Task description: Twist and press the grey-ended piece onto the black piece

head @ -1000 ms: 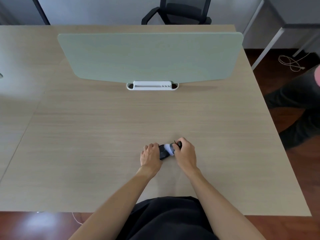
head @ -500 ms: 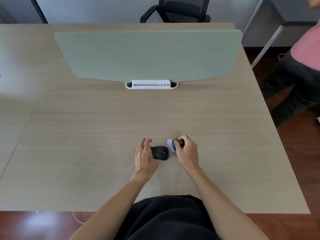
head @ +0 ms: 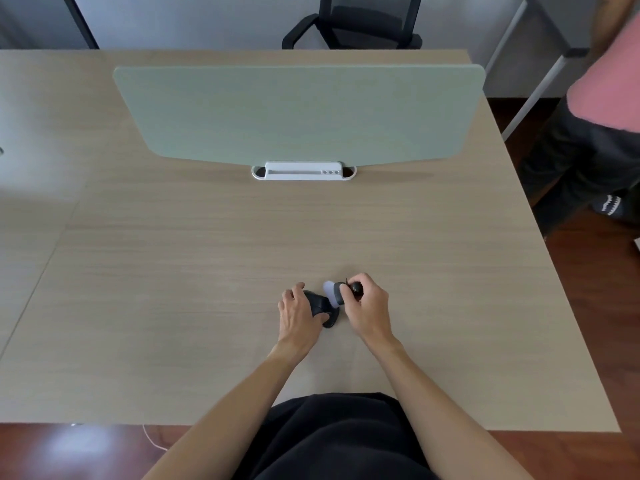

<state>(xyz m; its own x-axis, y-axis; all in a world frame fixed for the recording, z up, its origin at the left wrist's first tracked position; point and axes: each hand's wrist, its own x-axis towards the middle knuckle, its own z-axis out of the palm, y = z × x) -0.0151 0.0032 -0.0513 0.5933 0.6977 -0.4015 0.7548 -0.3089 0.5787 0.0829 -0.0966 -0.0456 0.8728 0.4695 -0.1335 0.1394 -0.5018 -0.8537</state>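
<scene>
You are seated at a wide wooden desk [head: 173, 306]; across its far half stands a pale green divider panel [head: 298, 112] with a white tray [head: 303, 170] at its foot; beyond it sits a black office chair [head: 353, 22]; a bystander in a pink top [head: 609, 88] now stands at the far right, nearer the desk than a second ago.

Near the middle of the desk's near half, your left hand [head: 298, 315] has closed again over the black mouse [head: 322, 306]; half a second ago its fingers were lifted and spread beside the mouse, which lay free on the desk; now fingers and thumb curl round it and it looks tipped up on edge, though you cannot be sure how far it is lifted.

Just right of it, your right hand [head: 365, 306] pinches a small dark-handled tool with a pale lavender head [head: 331, 292]; that head has come back against the mouse's right end; the two things seem to be meeting once more, so the work on the mouse looks resumed.
</scene>
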